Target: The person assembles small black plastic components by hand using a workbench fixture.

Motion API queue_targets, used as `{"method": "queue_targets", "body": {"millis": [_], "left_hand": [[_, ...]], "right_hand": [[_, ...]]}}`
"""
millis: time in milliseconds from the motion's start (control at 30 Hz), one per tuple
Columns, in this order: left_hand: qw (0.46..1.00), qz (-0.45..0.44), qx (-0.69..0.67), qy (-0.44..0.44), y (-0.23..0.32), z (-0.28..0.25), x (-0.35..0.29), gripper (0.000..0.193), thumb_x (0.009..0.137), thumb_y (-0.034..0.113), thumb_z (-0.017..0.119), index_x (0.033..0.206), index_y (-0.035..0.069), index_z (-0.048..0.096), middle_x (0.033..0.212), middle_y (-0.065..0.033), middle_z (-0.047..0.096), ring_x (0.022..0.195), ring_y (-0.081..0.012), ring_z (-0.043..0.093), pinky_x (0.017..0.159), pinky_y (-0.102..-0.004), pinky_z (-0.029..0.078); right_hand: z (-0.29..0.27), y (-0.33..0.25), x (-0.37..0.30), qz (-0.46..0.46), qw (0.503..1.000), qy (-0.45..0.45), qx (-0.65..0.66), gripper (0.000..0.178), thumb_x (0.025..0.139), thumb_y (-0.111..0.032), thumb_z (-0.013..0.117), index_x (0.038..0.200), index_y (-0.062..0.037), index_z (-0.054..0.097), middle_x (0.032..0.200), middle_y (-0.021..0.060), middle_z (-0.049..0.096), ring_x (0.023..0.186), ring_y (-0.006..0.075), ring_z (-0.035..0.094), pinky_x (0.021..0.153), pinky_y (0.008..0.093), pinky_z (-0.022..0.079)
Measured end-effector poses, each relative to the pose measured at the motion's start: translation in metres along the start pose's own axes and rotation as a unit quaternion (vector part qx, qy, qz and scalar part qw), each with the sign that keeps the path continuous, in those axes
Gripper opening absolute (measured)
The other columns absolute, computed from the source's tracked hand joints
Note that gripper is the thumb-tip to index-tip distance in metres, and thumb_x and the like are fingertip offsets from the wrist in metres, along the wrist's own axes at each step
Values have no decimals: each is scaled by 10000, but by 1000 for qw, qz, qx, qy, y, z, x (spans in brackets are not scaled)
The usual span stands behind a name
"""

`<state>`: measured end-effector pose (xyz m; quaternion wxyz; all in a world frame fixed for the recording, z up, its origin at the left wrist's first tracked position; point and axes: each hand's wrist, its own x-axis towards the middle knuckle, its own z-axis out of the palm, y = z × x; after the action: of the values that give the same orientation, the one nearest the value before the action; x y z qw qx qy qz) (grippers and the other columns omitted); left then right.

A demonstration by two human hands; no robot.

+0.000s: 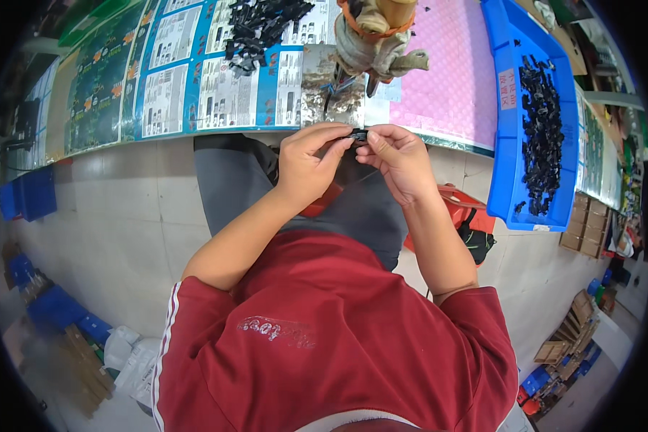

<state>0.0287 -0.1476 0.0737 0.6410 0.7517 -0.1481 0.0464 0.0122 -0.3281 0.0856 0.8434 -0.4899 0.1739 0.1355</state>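
Observation:
A small black part (359, 135), plastic by its look, is pinched between my two hands at the near edge of the bench. My left hand (311, 160) grips its left end with thumb and forefinger. On its right end, my right hand (402, 161) closes with thumb and fingers. Fingertips cover much of the part, so its exact shape is hidden. Just beyond my hands lies a worn metal plate (315, 101). Over that plate stands a tool head wrapped in pale cloth (371, 49), with a dark pointed tip.
A heap of black parts (261, 29) lies on the printed sheets at the back left. At the right, a blue bin (506, 137) holds many more black pieces. Pink bubble sheet (446, 79) covers the bench's right side. A red stool (453, 205) shows below.

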Motion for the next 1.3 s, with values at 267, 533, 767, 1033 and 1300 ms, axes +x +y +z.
{"method": "queue_targets", "body": {"millis": [267, 533, 767, 1033, 1300], "left_hand": [[999, -40, -15, 9, -9, 10, 19, 193, 866, -53, 695, 1059, -43, 703, 1080, -117, 682, 907, -143, 675, 765, -243, 566], [990, -42, -93, 95, -17, 27, 27, 176, 849, -15, 716, 1025, -34, 715, 987, -125, 712, 796, -160, 706, 709, -264, 577], [987, -35, -65, 145, -15, 37, 29, 141, 846, 3, 728, 978, -45, 714, 923, -131, 719, 741, -157, 701, 653, -262, 557], [981, 30, -12, 190, -20, 45, 30, 127, 825, -19, 726, 948, -47, 708, 898, -155, 720, 741, -232, 713, 670, -290, 563], [982, 27, -16, 187, -16, 45, 30, 147, 819, -13, 739, 956, -56, 706, 893, -155, 718, 751, -217, 720, 671, -276, 568]], "right_hand": [[-4, 2, 25, -35, 999, 1, 9, 149, 957, -89, 640, 1033, 40, 639, 895, 98, 675, 763, 167, 671, 725, 287, 581], [-6, -4, 36, -57, 998, -5, 33, 151, 961, -92, 635, 1023, 45, 644, 916, 105, 672, 793, 173, 663, 766, 305, 575], [-11, -10, 48, -84, 996, -35, 20, 151, 957, -86, 637, 1021, 50, 640, 904, 106, 675, 776, 173, 661, 752, 304, 574], [-9, -11, 51, -89, 995, -31, 16, 153, 955, -83, 637, 1024, 54, 632, 918, 119, 680, 790, 179, 670, 753, 305, 579], [-10, -11, 48, -93, 995, -36, 11, 158, 962, -97, 631, 1019, 49, 639, 881, 116, 682, 776, 180, 669, 758, 300, 576]]}}
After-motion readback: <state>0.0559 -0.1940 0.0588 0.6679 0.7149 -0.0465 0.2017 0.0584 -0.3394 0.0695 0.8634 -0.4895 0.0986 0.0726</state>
